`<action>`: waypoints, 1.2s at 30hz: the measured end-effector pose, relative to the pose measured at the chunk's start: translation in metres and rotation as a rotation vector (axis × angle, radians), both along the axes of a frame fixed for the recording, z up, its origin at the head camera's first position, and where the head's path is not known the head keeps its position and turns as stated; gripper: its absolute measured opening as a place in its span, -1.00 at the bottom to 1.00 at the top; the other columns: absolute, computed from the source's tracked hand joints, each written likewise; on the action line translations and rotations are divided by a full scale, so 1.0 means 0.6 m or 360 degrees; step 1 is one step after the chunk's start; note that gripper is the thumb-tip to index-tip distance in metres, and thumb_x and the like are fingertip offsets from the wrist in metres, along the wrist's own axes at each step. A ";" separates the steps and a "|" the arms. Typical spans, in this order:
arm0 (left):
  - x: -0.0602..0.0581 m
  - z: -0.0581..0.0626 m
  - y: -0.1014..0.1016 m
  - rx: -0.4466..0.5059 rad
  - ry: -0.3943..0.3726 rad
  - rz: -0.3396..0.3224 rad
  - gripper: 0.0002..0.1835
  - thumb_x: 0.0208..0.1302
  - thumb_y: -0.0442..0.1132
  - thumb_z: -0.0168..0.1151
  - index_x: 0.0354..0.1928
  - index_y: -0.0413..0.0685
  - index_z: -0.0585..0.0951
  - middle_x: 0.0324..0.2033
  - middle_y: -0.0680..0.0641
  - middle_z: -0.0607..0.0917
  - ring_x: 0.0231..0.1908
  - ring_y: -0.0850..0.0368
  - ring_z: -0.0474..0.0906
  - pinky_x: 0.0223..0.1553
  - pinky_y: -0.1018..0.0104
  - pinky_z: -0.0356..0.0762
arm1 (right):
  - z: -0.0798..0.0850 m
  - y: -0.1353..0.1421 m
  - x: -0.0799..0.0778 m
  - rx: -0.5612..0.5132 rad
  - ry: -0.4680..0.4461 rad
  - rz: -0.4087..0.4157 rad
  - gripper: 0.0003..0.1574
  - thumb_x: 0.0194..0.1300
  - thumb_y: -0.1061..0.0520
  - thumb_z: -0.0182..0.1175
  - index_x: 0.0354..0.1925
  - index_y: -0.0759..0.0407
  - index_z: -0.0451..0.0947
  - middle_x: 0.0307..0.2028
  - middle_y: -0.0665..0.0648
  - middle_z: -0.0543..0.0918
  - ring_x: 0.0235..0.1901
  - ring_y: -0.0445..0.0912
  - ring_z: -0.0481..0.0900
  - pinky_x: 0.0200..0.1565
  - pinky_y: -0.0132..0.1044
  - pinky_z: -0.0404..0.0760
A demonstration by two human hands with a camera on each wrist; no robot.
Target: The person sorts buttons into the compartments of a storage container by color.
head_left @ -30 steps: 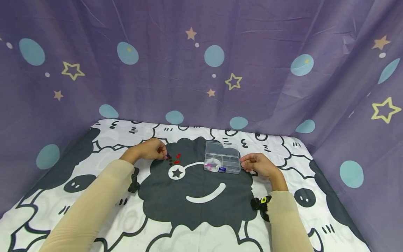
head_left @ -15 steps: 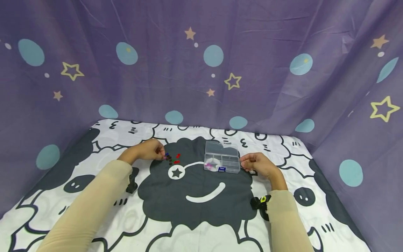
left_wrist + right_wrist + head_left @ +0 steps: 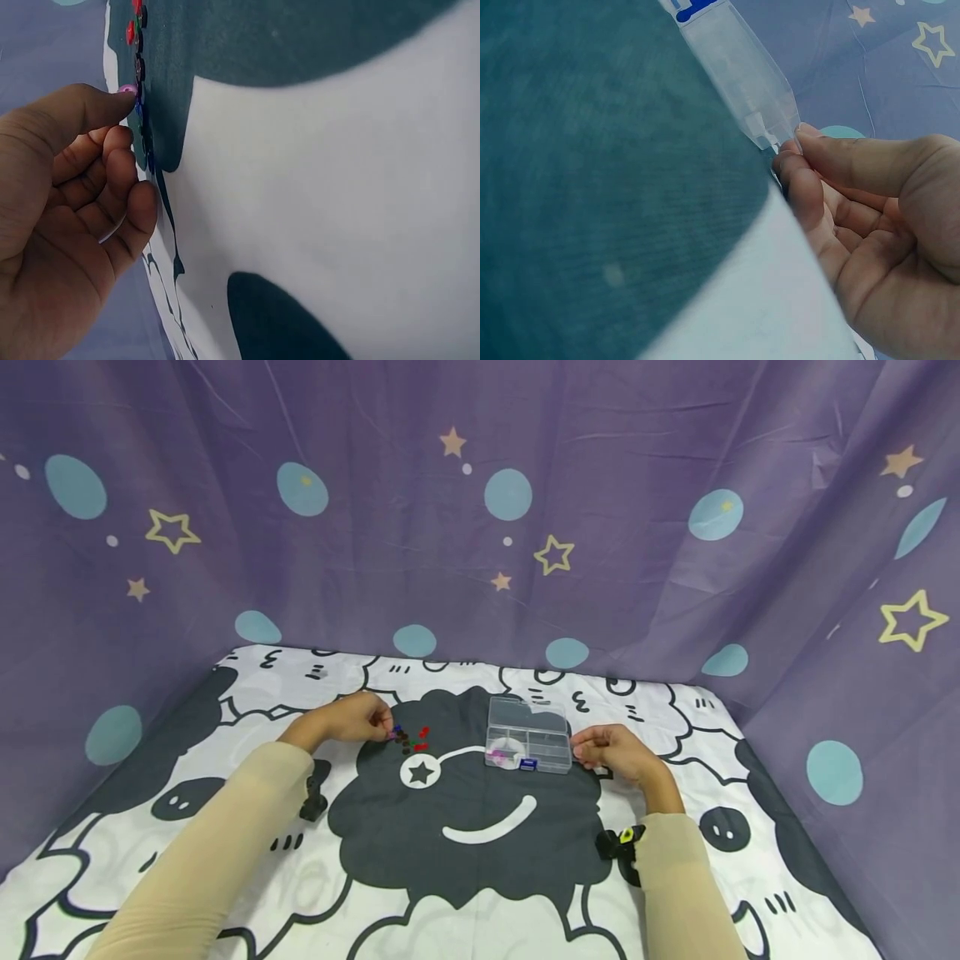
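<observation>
My left hand (image 3: 354, 717) is at the left side of a small scatter of buttons on the dark printed patch. Between its thumb and forefinger it pinches a pink button (image 3: 127, 89), whose rim shows in the left wrist view. Dark brown buttons (image 3: 405, 737) and red buttons (image 3: 424, 732) lie just to the right of the fingertips. My right hand (image 3: 613, 750) grips the right edge of a clear plastic compartment box (image 3: 551, 762) with thumb and fingertips. The box's lid (image 3: 527, 713) is folded back. Pink pieces (image 3: 497, 754) lie in its front left compartment.
A blue label or latch (image 3: 528, 764) marks the box's front wall. Underneath spreads a white cloth (image 3: 315, 877) with cartoon sheep prints. A purple curtain (image 3: 390, 552) stands behind and at both sides. Dark camera mounts (image 3: 617, 844) sit at the wrists.
My left hand has shifted slightly left, uncovering more of the blue and dark buttons. The right hand and the box stay in place.
</observation>
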State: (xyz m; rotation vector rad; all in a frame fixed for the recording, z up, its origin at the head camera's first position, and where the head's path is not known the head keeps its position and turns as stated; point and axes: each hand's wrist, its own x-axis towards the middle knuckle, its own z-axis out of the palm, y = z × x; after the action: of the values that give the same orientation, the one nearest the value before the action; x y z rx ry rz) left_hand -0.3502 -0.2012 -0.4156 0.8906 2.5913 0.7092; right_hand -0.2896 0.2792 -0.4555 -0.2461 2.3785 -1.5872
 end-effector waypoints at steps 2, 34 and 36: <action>-0.001 -0.001 0.002 0.0003 0.0009 -0.0005 -0.93 0.22 -0.35 0.32 -0.34 -0.24 0.67 -0.50 0.05 0.60 -0.48 0.22 0.44 -0.35 0.30 0.45 | -0.001 0.000 0.000 -0.0004 -0.0002 0.0001 -0.66 0.42 0.33 0.23 0.08 0.54 0.55 -0.25 0.15 0.72 -0.33 -0.13 0.64 -0.22 -0.29 0.67; 0.008 0.018 0.094 0.0152 0.0103 -0.0129 -0.92 0.30 -0.34 0.33 -0.38 -0.07 0.69 -0.55 0.08 0.62 -0.53 0.23 0.48 -0.38 0.30 0.48 | 0.001 0.001 0.001 -0.0019 -0.0008 0.0002 -0.68 0.42 0.35 0.22 0.07 0.54 0.55 -0.24 0.13 0.72 -0.31 -0.15 0.65 -0.20 -0.30 0.68; 0.008 0.017 0.100 0.0151 0.0108 -0.0131 -0.91 0.32 -0.32 0.33 -0.37 -0.06 0.69 -0.55 0.09 0.61 -0.53 0.23 0.47 -0.37 0.29 0.47 | 0.001 0.001 0.001 -0.0017 -0.0003 0.0007 -0.67 0.42 0.34 0.22 0.07 0.54 0.55 -0.24 0.13 0.72 -0.31 -0.15 0.65 -0.21 -0.30 0.68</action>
State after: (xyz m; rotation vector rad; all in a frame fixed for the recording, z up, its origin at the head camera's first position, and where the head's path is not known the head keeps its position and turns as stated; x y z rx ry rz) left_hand -0.3456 -0.1412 -0.4051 1.0612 2.5805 0.7978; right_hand -0.2890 0.2796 -0.4548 -0.2513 2.3670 -1.5982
